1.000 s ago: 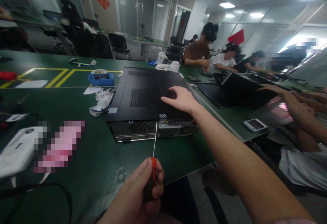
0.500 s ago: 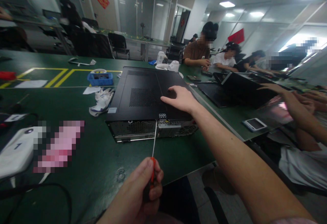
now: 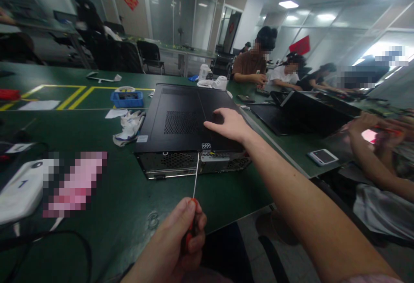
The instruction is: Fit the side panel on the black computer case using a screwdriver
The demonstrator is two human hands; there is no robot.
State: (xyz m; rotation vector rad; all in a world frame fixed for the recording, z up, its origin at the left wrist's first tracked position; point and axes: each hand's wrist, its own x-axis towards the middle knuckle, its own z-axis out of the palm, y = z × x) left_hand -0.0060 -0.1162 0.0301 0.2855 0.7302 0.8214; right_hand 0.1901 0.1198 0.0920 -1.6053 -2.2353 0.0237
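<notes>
A black computer case [image 3: 181, 100] lies flat on the green table, its ported rear panel facing me. My left hand [image 3: 186, 231] is wrapped round the red-and-black handle of a screwdriver [image 3: 196, 179]. The long thin shaft points away from me, and its tip meets the upper edge of the rear panel near the middle. On top of the case rests my right hand [image 3: 228, 124], thumb and fingers spread, with nothing held in it. A small patterned label [image 3: 206, 146] sits on the case edge close to the screwdriver tip.
Left of the case are white work gloves [image 3: 129, 128], a blue bin [image 3: 127, 99] and a white device marked 1 [image 3: 24, 190]. A phone [image 3: 323, 157] lies to the right, near another opened black case [image 3: 310, 110]. Co-workers sit along the right side.
The screwdriver handle has turned a little within my left hand, while its tip stays at the panel edge. My right hand has not moved. A co-worker's hands at right have drawn back from their case.
</notes>
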